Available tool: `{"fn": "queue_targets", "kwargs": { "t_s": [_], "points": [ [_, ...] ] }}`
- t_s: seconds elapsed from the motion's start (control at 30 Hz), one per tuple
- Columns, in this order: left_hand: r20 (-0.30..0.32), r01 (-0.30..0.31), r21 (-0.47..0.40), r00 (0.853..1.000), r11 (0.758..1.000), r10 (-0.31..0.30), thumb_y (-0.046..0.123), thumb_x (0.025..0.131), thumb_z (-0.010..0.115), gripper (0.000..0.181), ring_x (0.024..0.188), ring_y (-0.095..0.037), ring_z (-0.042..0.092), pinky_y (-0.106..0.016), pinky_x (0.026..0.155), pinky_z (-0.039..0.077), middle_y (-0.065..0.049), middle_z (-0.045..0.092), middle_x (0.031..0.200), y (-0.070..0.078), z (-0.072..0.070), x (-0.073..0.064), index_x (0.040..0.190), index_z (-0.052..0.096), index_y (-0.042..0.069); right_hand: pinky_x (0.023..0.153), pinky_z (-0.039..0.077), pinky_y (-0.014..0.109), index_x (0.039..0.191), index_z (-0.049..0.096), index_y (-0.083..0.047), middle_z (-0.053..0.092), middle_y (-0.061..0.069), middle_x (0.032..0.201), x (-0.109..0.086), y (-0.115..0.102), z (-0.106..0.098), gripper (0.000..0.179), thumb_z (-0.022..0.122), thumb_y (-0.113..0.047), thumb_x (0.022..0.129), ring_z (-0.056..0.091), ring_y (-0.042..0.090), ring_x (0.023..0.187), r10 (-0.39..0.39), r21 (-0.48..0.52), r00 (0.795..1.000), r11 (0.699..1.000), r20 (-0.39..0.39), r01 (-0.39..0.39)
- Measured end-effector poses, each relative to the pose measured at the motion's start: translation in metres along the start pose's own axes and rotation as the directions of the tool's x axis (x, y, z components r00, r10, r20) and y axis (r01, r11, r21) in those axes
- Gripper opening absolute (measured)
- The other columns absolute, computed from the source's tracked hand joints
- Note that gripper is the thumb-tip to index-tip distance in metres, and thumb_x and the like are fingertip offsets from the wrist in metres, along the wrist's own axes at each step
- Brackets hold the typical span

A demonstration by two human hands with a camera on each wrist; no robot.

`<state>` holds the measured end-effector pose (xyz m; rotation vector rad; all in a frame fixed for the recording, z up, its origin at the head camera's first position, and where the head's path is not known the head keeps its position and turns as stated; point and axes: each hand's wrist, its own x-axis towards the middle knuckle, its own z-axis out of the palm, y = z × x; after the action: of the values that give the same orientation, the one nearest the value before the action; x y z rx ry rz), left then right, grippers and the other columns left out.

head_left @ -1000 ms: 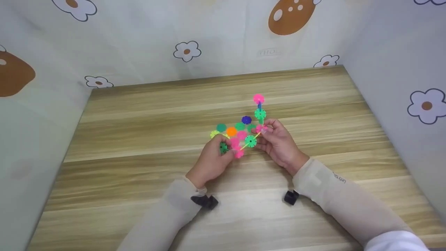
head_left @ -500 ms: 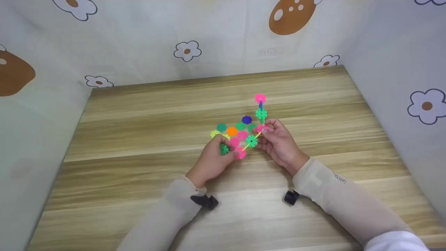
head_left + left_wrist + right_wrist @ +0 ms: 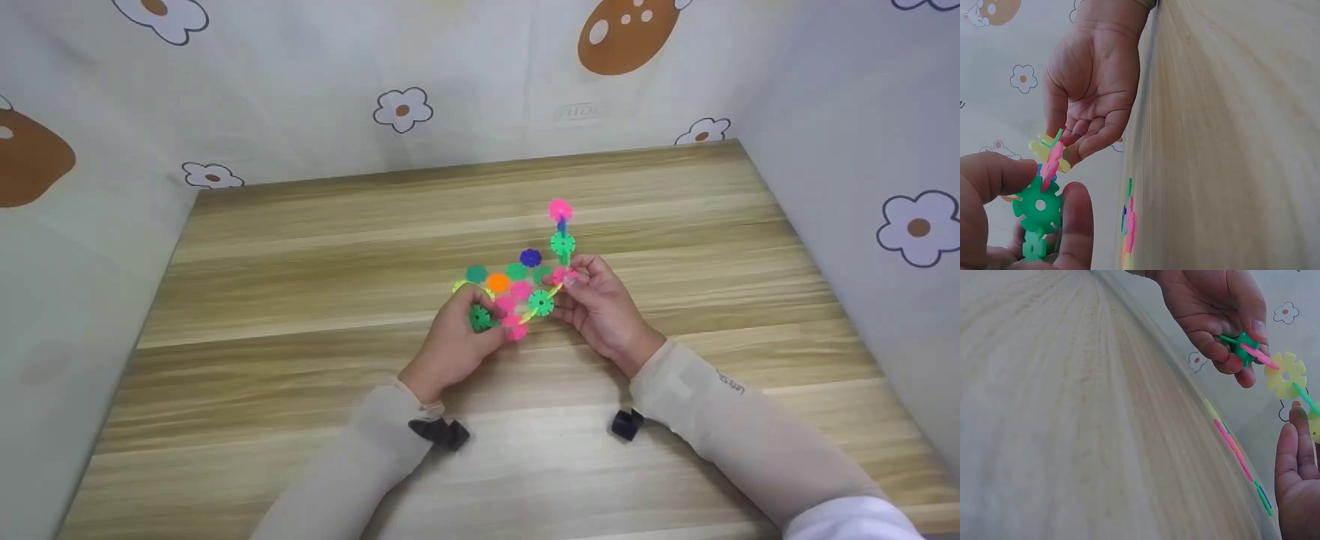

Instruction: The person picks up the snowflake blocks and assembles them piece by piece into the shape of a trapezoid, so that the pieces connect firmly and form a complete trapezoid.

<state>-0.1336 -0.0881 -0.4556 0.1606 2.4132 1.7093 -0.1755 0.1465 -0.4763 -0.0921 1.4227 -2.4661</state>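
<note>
Both hands hold one chain of interlocking snowflake discs above the table. My left hand [image 3: 456,341] grips its lower end, with the thumb and fingers on a green disc [image 3: 1040,205] beside a pink disc [image 3: 1053,165]. My right hand [image 3: 604,311] pinches the chain farther along, at a pink disc [image 3: 561,276]. Between the hands run a green disc [image 3: 541,303] and yellow discs, one yellow disc [image 3: 1285,375] showing face-on in the right wrist view. Beyond the right fingers the chain stretches away through another green disc [image 3: 562,244] and a blue one to a pink end disc [image 3: 560,210].
Several loose discs lie on the wooden table [image 3: 315,285] behind the hands, among them an orange disc [image 3: 498,283], a dark blue disc [image 3: 531,258] and a teal disc [image 3: 476,274]. The left hand partly covers the yellow ones. Patterned walls [image 3: 300,82] enclose the table's back and sides.
The lower part of the chain turns slightly by the left fingers, and its yellow discs now show more face. The chain's far end has shifted slightly right and away. The right hand stays put.
</note>
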Motion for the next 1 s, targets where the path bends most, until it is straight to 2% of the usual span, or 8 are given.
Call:
{"fn": "queue_targets", "kwargs": {
  "t_s": [0.03, 0.1, 0.27, 0.4, 0.53, 0.77, 0.87, 1.0],
  "points": [
    [-0.004, -0.022, 0.001, 1.000, 1.000, 0.022, 0.013, 0.088, 0.079, 0.031, 0.096, -0.021, 0.053, -0.031, 0.078, 0.044, -0.007, 0.064, 0.115, -0.0003, -0.0003, 0.0001, 0.107, 0.055, 0.009, 0.083, 0.062, 0.037, 0.113, 0.045, -0.017, 0.079, 0.000, 0.102, -0.0003, -0.0001, 0.0001, 0.016, 0.045, -0.001, 0.110, 0.076, 0.020, 0.088, 0.001, 0.005, 1.000, 1.000, 0.002, -0.001],
    [-0.007, -0.055, 0.005, 0.998, 0.998, 0.055, 0.011, 0.089, 0.078, 0.031, 0.091, -0.020, 0.053, -0.030, 0.077, 0.044, -0.008, 0.066, 0.121, -0.0005, -0.0012, -0.0002, 0.108, 0.053, 0.009, 0.084, 0.062, 0.038, 0.112, 0.045, -0.017, 0.079, 0.001, 0.104, -0.0009, 0.0000, 0.0000, 0.018, 0.045, 0.000, 0.109, 0.076, 0.020, 0.090, -0.003, 0.018, 1.000, 1.000, 0.020, 0.003],
    [-0.002, -0.085, 0.056, 0.996, 0.995, 0.085, 0.006, 0.091, 0.071, 0.030, 0.076, -0.019, 0.045, -0.027, 0.065, 0.041, -0.009, 0.064, 0.122, 0.0000, -0.0030, -0.0004, 0.111, 0.050, 0.010, 0.085, 0.062, 0.039, 0.110, 0.047, -0.019, 0.079, 0.000, 0.107, -0.0015, 0.0006, -0.0014, 0.021, 0.044, 0.002, 0.108, 0.076, 0.021, 0.092, -0.015, 0.039, 0.998, 0.999, 0.068, 0.013],
    [-0.004, -0.085, 0.109, 0.996, 0.990, 0.086, 0.006, 0.092, 0.070, 0.030, 0.088, -0.021, 0.052, -0.029, 0.069, 0.046, -0.008, 0.059, 0.112, 0.0018, -0.0030, -0.0007, 0.111, 0.048, 0.012, 0.085, 0.062, 0.040, 0.109, 0.048, -0.018, 0.079, 0.000, 0.106, -0.0011, 0.0007, -0.0019, 0.021, 0.044, 0.002, 0.108, 0.076, 0.022, 0.091, -0.010, 0.015, 0.998, 1.000, 0.063, 0.010],
    [-0.004, -0.088, 0.113, 0.996, 0.990, 0.089, 0.007, 0.090, 0.072, 0.032, 0.101, -0.023, 0.055, -0.032, 0.078, 0.049, -0.007, 0.058, 0.110, 0.0026, -0.0033, -0.0018, 0.111, 0.048, 0.013, 0.086, 0.063, 0.042, 0.109, 0.048, -0.017, 0.079, 0.000, 0.105, -0.0012, 0.0004, -0.0016, 0.021, 0.045, 0.004, 0.107, 0.077, 0.022, 0.092, -0.003, 0.008, 0.998, 1.000, 0.056, 0.002],
    [-0.008, -0.162, 0.110, 0.986, 0.981, 0.164, 0.007, 0.090, 0.075, 0.034, 0.096, -0.022, 0.054, -0.031, 0.076, 0.049, -0.006, 0.060, 0.110, 0.0018, -0.0037, -0.0021, 0.112, 0.050, 0.012, 0.085, 0.062, 0.040, 0.109, 0.051, -0.017, 0.079, 0.000, 0.104, -0.0010, -0.0007, -0.0024, 0.024, 0.046, 0.006, 0.105, 0.076, 0.021, 0.094, -0.002, 0.033, 0.998, 0.999, 0.064, 0.000],
    [-0.029, -0.190, 0.096, 0.981, 0.977, 0.194, 0.005, 0.090, 0.076, 0.034, 0.100, -0.021, 0.056, -0.032, 0.081, 0.054, -0.009, 0.062, 0.114, 0.0006, -0.0033, -0.0010, 0.114, 0.052, 0.010, 0.086, 0.062, 0.040, 0.112, 0.054, -0.017, 0.079, 0.001, 0.104, -0.0010, -0.0011, -0.0021, 0.025, 0.047, 0.006, 0.105, 0.076, 0.020, 0.095, 0.005, 0.053, 0.997, 0.999, 0.073, -0.009],
    [-0.037, -0.196, 0.105, 0.979, 0.975, 0.201, 0.005, 0.091, 0.076, 0.034, 0.106, -0.022, 0.058, -0.036, 0.089, 0.058, -0.008, 0.061, 0.113, 0.0007, -0.0027, -0.0008, 0.115, 0.053, 0.010, 0.086, 0.062, 0.039, 0.114, 0.054, -0.016, 0.079, 0.002, 0.103, -0.0013, -0.0012, -0.0017, 0.026, 0.047, 0.006, 0.105, 0.076, 0.020, 0.094, 0.014, 0.070, 0.997, 0.997, 0.081, -0.020]
  ]
}}
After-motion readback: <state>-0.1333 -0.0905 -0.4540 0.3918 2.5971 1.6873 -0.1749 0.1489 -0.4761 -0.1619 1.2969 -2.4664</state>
